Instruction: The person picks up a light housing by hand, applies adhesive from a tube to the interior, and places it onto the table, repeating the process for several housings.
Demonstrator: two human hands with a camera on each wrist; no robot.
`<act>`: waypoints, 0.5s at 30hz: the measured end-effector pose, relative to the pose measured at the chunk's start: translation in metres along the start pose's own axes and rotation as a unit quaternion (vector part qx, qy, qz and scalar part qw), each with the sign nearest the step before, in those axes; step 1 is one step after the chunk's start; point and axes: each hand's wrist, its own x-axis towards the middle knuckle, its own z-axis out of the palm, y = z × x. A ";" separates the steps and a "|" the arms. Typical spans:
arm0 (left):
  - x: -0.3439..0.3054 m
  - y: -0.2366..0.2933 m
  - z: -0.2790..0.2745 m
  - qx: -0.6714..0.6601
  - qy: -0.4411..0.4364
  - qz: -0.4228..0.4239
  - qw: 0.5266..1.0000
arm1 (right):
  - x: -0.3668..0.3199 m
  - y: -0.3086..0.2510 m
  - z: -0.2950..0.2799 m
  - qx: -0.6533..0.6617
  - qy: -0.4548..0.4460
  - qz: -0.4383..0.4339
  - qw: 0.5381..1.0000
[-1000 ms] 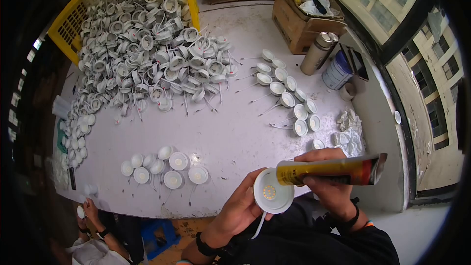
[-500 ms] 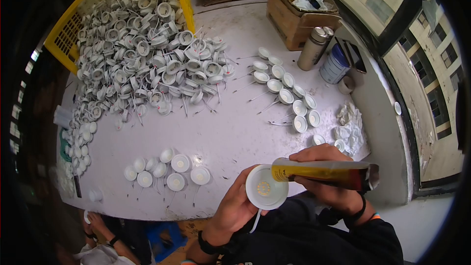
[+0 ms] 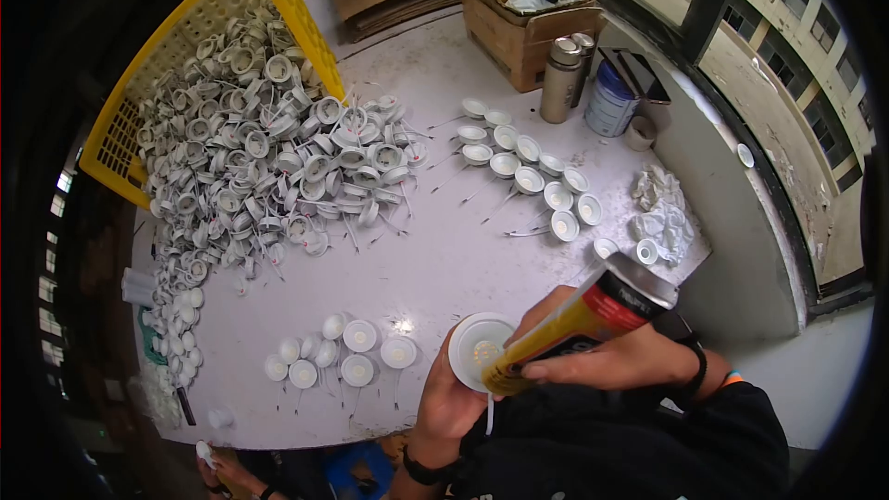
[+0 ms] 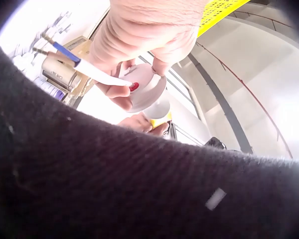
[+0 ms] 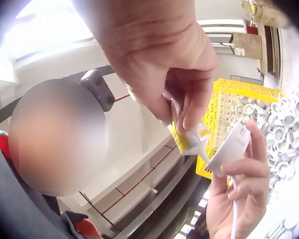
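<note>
My left hand (image 3: pixel 444 409) grips a white round LED downlight (image 3: pixel 466 341), its open face up and yellow LED dots showing in the bowl. A white cable (image 4: pixel 100 75) comes out beside a red spot on the downlight's back in the left wrist view. The right hand (image 3: pixel 619 361) holds a yellow, black and red glue tube (image 3: pixel 576 331) slanted over the downlight. In the right wrist view, thumb and fingers pinch the tube (image 5: pixel 181 141), and its white nozzle (image 5: pixel 203 153) points right at the downlight's rim (image 5: pixel 231 149).
A yellow crate (image 3: pixel 306 23) spills a heap of downlights (image 3: pixel 269 143) over the left of the table. Lights stand in groups front left (image 3: pixel 357 337) and right (image 3: pixel 529 181). A cardboard box (image 3: pixel 519 32), flasks (image 3: pixel 561 83) and crumpled paper (image 3: pixel 663 227) line the right. Another person's hands (image 3: pixel 227 470) show lower left.
The tube has tipped from nearly level to steeply slanted, its nozzle end now lower over the downlight. The head view has turned, shifting the table. The left hand keeps holding the downlight.
</note>
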 end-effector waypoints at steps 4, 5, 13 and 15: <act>0.006 0.003 0.010 -0.016 -0.059 -0.001 0.998 | 0.013 0.024 0.011 0.057 0.057 -0.055 0.995; 0.005 0.001 0.009 -0.016 -0.033 0.003 0.999 | 0.016 0.029 0.012 0.050 0.095 -0.082 0.991; -0.016 0.024 -0.035 -0.051 0.019 0.097 0.994 | 0.016 0.045 -0.007 0.042 0.235 -0.089 0.967; -0.036 0.033 -0.071 -0.031 0.109 0.163 0.980 | 0.008 0.059 -0.019 0.071 0.299 -0.047 0.950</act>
